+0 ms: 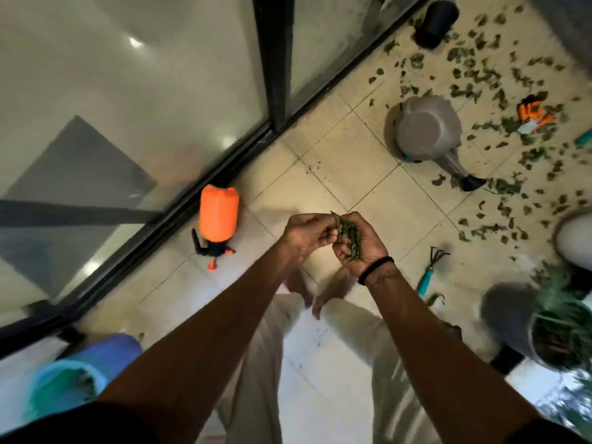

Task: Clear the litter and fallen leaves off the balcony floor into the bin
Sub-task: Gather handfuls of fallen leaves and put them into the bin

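Note:
A bunch of green leaves (349, 235) lies in my right hand (362, 248), which is cupped around it at chest height above the tiled balcony floor (346, 161). My left hand (304, 233) touches the same bunch with its fingertips from the left. Many more fallen leaves (480, 78) are scattered over the floor at the upper right. A piece of orange and white litter (533, 115) lies among them. A blue bin (69, 384) stands at the lower left, partly hidden by my left arm.
An orange spray bottle (217, 219) lies by the sliding glass door track (179, 200). A grey watering can (427, 129) lies on its side. A small hand rake (431, 270), potted plants (557, 328) at right and a dark pot (435, 22) stand around.

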### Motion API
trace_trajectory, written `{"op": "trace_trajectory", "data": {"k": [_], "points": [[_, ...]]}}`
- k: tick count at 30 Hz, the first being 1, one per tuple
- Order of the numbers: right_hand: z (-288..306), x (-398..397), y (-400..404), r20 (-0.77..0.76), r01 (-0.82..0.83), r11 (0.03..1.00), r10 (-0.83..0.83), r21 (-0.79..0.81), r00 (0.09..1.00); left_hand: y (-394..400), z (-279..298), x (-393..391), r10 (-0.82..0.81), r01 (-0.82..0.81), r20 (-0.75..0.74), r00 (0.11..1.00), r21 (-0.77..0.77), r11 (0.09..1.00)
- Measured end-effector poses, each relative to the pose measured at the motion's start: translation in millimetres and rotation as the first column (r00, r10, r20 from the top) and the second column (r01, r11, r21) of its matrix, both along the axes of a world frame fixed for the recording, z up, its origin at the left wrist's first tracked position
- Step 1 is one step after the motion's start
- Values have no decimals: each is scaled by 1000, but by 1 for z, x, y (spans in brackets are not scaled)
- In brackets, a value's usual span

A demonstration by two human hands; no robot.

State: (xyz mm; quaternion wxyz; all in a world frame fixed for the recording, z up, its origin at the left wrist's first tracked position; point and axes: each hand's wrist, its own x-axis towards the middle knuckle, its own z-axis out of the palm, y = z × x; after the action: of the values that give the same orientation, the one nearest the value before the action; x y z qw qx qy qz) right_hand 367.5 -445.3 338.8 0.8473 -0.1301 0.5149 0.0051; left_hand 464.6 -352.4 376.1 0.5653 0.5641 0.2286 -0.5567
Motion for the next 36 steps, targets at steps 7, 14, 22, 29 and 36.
{"op": "trace_trajectory", "data": {"k": [7,14,22,29,36], "points": [[57,-23,105,-11,-137,990,137,-16,991,127,42,-27,-16,22,57,998,-107,994],[75,-42,279,-22,-339,941,339,2,940,315,66,-86,252,-244,117,961,-74,967],[48,-52,506,-161,-690,721,675,-64,720,552,48,-133,427,-448,173,888,108,888],[-13,-18,709,-327,-884,446,821,-142,468,730,-22,-127,508,-570,257,822,361,738],[-65,13,823,-449,-853,518,750,-57,486,828,-73,-92,713,-685,93,695,388,617]]}}
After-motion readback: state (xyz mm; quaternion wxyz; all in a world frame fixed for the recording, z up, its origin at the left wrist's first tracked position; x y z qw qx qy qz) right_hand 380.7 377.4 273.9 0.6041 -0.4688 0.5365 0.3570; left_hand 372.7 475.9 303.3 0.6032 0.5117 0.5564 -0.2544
